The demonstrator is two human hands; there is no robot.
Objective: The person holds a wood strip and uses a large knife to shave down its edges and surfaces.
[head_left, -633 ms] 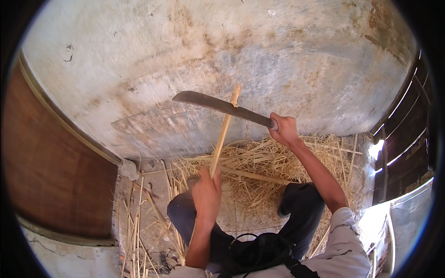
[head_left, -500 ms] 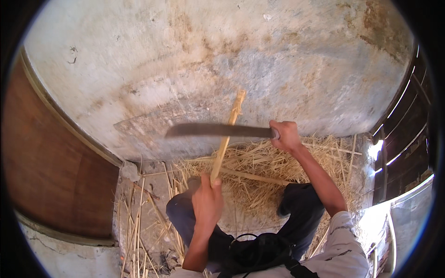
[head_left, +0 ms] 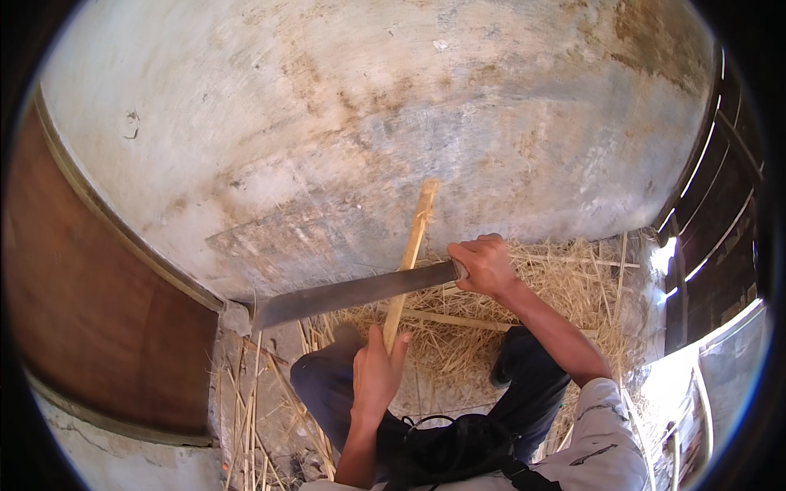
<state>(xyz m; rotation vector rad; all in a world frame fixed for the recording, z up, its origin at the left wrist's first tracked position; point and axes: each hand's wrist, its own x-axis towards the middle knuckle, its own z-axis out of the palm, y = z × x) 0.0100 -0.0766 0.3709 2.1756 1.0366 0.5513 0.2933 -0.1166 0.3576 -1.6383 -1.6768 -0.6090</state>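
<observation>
My left hand (head_left: 377, 372) is closed round the lower end of a pale bamboo strip (head_left: 421, 219), which slants up and away toward the wall. A long dark machete (head_left: 344, 300) lies across the strip, its broad tip pointing left and slightly toward me. My right hand (head_left: 485, 266) is wrapped round the machete's handle, to the right of the strip. Where blade and strip cross, the blade covers the strip; I cannot tell how deep the edge sits. Small frayed slivers stick out from the strip's upper part.
A heap of straw-like shavings (head_left: 458, 344) covers the floor between my knees and the stained wall (head_left: 360, 139). Several thin split strips (head_left: 251, 409) lie at the left. A brown wooden panel (head_left: 115, 311) stands at the left, dark slatted boards (head_left: 720, 213) at the right.
The machete has moved down along the strip toward my left hand, and its tip has swung nearer to me. My right hand has come down and a little left.
</observation>
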